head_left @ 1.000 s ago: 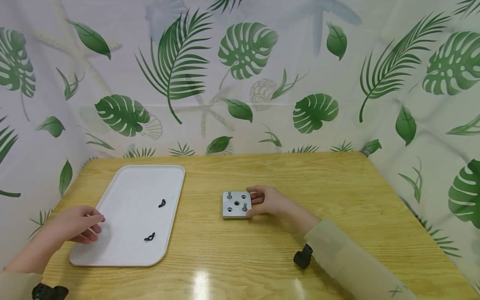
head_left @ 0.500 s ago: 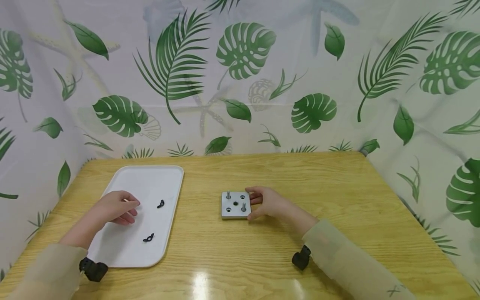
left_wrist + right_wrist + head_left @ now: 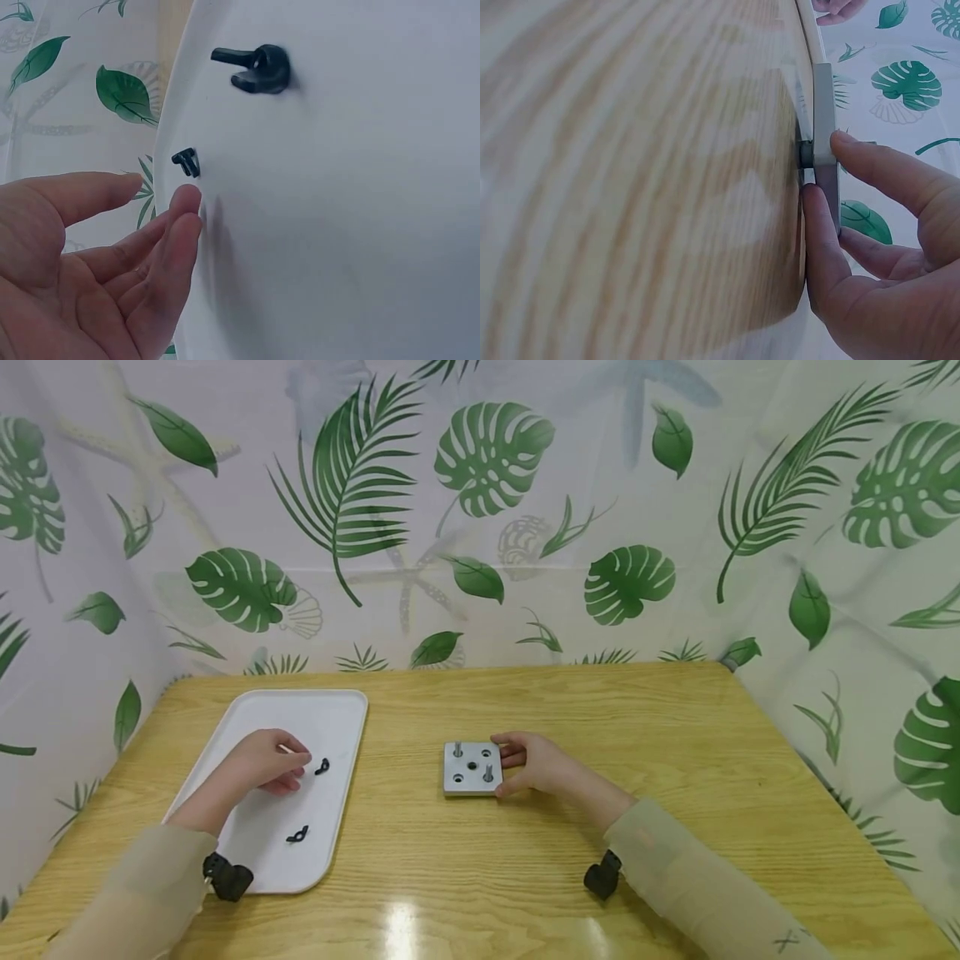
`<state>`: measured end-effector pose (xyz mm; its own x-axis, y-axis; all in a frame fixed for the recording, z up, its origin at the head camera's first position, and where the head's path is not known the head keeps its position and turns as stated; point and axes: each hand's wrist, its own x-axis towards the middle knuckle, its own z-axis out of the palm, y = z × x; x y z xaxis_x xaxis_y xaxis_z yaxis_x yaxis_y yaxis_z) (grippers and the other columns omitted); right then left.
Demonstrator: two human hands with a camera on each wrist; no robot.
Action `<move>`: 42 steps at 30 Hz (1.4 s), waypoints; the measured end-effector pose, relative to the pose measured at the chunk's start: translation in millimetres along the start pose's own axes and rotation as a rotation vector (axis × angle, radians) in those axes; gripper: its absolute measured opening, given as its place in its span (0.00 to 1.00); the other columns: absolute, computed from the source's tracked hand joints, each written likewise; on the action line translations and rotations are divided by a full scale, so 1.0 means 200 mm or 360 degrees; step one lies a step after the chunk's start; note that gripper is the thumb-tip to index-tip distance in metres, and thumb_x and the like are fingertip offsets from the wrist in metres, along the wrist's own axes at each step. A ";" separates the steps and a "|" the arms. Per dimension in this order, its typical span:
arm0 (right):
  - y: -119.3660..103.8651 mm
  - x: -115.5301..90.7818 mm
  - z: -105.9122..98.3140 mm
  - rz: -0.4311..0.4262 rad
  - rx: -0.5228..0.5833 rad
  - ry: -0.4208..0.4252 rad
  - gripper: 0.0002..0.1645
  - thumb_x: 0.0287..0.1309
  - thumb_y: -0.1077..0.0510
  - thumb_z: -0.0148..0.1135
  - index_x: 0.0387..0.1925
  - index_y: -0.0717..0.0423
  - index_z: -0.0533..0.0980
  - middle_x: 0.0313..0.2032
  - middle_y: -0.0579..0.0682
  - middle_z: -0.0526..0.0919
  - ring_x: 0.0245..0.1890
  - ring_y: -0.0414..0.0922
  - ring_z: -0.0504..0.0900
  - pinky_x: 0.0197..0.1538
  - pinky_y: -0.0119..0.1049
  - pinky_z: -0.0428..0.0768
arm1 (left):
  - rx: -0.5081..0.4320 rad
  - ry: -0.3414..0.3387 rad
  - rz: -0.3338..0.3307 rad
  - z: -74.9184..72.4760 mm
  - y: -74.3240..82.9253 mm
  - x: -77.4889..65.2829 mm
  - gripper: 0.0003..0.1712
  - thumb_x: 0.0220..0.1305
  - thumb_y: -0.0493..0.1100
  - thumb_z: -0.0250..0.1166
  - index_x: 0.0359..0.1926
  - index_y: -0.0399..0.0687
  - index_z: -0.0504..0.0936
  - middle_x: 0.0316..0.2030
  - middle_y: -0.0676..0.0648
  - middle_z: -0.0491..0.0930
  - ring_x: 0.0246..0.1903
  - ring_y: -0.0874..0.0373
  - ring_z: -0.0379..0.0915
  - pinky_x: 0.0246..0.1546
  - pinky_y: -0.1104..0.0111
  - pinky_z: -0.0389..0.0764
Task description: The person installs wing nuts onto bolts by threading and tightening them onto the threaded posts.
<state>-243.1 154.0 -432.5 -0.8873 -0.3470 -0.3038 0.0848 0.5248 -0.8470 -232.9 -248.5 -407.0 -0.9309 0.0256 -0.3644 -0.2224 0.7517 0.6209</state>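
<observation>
My left hand (image 3: 272, 760) is over the white tray (image 3: 251, 710), thumb and fingers apart with nothing between them. Just beyond its fingertips lies a black wing nut (image 3: 322, 767); a second black wing nut (image 3: 297, 835) rests nearer the tray's front. Both wing nuts also show in the left wrist view, the larger wing nut (image 3: 274, 71) at the top. With its thumb and fingers, my right hand (image 3: 536, 766) holds the right side of a square metal plate (image 3: 474, 783). Two upright bolts (image 3: 489, 772) rise from the plate, and other holes pierce it. A bolt head (image 3: 805, 154) shows beneath it.
The tray sits on the left of a wooden table (image 3: 615, 718), the plate near the middle. Leaf-printed cloth (image 3: 465, 610) stands behind the table and along both sides. Each wrist carries a black camera (image 3: 603, 875).
My left hand has moved right from the tray's left edge across to the farther wing nut. My right hand stays at the plate, and both wing nuts lie where they were.
</observation>
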 end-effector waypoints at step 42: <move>-0.01 -0.01 0.01 0.0007 -0.0072 0.0052 0.53 0.49 0.73 0.81 0.76 0.64 0.67 0.64 0.64 0.79 0.64 0.57 0.81 0.67 0.45 0.81 | 0.0126 0.0120 0.0098 0.06 0.07 0.07 0.11 0.66 0.38 0.71 0.42 0.31 0.89 0.30 0.43 0.88 0.28 0.59 0.82 0.32 0.69 0.83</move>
<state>-239.8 152.1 -431.9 -0.9014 -0.3195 -0.2922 0.0686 0.5609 -0.8251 -246.6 -229.8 -411.5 -0.9619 0.0262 -0.2720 -0.1430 0.8000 0.5828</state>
